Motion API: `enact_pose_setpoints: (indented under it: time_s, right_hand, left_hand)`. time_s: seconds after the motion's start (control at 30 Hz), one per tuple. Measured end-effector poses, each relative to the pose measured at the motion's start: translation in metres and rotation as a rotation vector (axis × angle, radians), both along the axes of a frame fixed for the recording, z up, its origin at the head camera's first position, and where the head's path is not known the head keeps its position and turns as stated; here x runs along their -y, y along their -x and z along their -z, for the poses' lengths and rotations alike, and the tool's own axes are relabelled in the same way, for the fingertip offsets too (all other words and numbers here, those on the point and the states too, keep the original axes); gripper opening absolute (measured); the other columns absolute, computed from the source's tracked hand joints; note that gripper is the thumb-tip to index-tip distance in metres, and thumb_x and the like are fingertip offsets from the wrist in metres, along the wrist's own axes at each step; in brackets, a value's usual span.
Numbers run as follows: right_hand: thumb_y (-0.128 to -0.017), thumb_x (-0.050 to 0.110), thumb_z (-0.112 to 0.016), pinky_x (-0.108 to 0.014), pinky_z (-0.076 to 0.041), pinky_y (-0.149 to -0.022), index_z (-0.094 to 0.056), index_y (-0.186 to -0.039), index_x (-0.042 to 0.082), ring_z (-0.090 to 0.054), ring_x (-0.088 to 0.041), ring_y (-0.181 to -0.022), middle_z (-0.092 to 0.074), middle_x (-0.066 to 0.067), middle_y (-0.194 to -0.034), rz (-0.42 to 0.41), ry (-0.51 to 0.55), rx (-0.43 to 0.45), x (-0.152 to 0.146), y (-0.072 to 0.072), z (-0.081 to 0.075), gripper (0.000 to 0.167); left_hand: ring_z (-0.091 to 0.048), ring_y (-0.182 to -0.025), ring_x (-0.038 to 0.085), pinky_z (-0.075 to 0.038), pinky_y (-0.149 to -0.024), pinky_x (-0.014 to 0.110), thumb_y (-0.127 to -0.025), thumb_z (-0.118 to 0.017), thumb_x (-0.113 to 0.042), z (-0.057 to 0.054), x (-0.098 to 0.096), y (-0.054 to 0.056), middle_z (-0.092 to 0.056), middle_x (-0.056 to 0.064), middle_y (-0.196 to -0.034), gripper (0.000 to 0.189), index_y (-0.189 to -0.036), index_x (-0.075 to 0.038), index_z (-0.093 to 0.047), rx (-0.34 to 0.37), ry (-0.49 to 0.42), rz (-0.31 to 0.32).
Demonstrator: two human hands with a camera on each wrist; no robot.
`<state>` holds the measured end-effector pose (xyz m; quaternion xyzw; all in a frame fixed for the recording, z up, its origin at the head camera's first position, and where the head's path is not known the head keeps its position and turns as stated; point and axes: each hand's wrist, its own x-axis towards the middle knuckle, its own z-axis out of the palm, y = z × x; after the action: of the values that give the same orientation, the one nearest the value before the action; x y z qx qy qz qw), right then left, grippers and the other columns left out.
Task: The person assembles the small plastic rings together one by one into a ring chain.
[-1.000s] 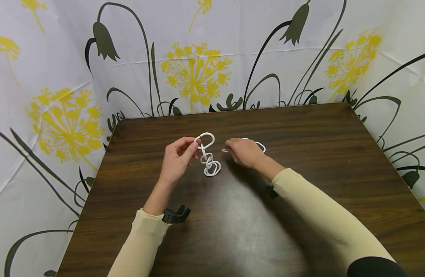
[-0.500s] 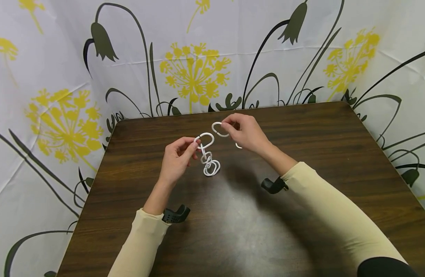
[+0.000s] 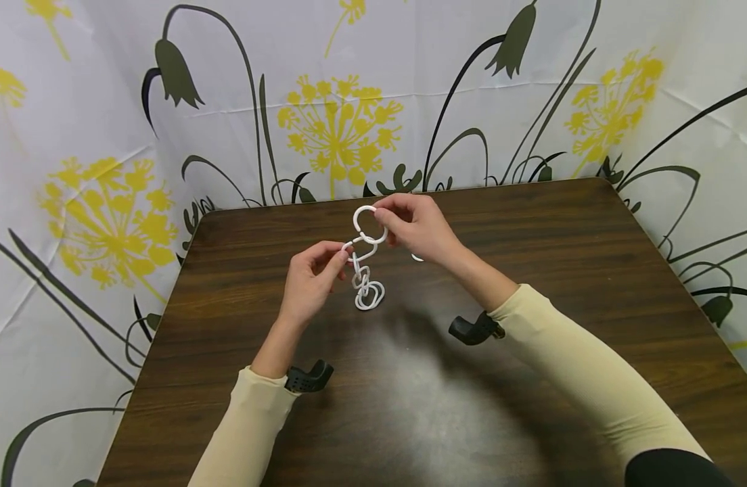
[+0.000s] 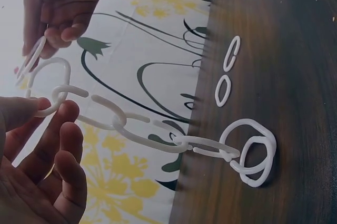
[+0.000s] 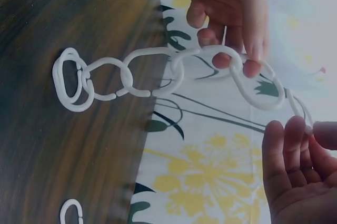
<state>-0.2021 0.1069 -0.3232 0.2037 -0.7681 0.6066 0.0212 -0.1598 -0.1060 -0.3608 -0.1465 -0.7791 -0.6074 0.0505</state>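
Note:
My left hand [image 3: 309, 277] pinches the top link of a chain of white plastic C-shaped links [image 4: 150, 143]. The chain hangs down from there, and its lowest links [image 4: 271, 150] rest in a small heap on the table. Between thumb and fingers, my right hand [image 3: 425, 230] holds a single white link [image 3: 356, 218] just above the top link. These two links overlap in the head view and lie close together in both wrist views. Whether one is hooked through the other, I cannot tell.
Two loose white links [image 4: 231, 53] lie on the dark wooden table [image 3: 532, 284]; one shows partly from behind my right hand in the head view. A white curtain [image 3: 227, 135] with printed flowers hangs behind the table. Black wrist cameras [image 3: 309, 377] sit on both forearms.
My right hand has picked up a link from the table, lifted it and brought it left to the chain's top link. My left hand stays where it was.

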Motion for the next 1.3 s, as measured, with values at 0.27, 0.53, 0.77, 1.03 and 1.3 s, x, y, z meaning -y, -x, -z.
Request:
enact_pose_setpoints:
  time_s: [0.27,0.53,0.77,1.03,1.3]
  right_hand:
    - [-0.095,0.013,-0.065,-0.029,-0.049,-0.053,-0.072,-0.097,0.003,-0.062,-0.029,-0.06,-0.064,-0.008,-0.068,-0.003,-0.115,0.002,0.006,0.0,0.007,0.012]
    - [-0.094,0.016,-0.065,-0.028,-0.046,-0.052,-0.072,-0.094,0.006,-0.065,-0.03,-0.062,-0.066,-0.01,-0.067,0.066,-0.191,0.015,0.009,0.0,0.011,0.012]
    - [-0.094,0.016,-0.065,-0.027,-0.044,-0.051,-0.073,-0.094,0.006,-0.062,-0.02,-0.058,-0.067,-0.014,-0.07,0.095,-0.235,0.026,0.01,0.001,0.014,0.013]
    - [-0.092,0.018,-0.069,-0.026,-0.048,-0.051,-0.074,-0.093,0.006,-0.065,-0.016,-0.058,-0.068,-0.002,-0.072,0.119,-0.28,0.053,0.01,0.0,0.016,0.013]
    - [-0.092,0.017,-0.069,-0.028,-0.048,-0.052,-0.073,-0.092,0.007,-0.064,-0.016,-0.058,-0.068,-0.002,-0.073,0.126,-0.255,0.022,0.007,0.002,0.019,0.011]
  left_hand:
    - [-0.059,-0.069,0.04,-0.051,-0.061,0.024,-0.095,-0.062,0.0,-0.011,-0.004,-0.007,-0.069,0.021,-0.088,0.014,-0.103,0.009,-0.069,-0.078,0.03,0.001]
    - [-0.06,-0.071,0.036,-0.051,-0.063,0.021,-0.093,-0.063,0.001,-0.011,-0.005,-0.007,-0.069,0.023,-0.089,0.013,-0.102,0.008,-0.07,-0.092,0.033,-0.005]
    - [-0.06,-0.074,0.037,-0.051,-0.064,0.02,-0.092,-0.064,0.002,-0.009,-0.004,-0.007,-0.069,0.024,-0.091,0.015,-0.103,0.011,-0.069,-0.099,0.029,-0.009]
    - [-0.061,-0.075,0.04,-0.05,-0.064,0.019,-0.091,-0.065,0.005,-0.009,-0.005,-0.008,-0.068,0.026,-0.091,0.015,-0.103,0.012,-0.069,-0.119,0.026,0.001]
    - [-0.06,-0.072,0.037,-0.049,-0.063,0.02,-0.092,-0.064,0.003,-0.01,-0.005,-0.007,-0.068,0.026,-0.09,0.015,-0.104,0.012,-0.068,-0.101,0.046,0.009]
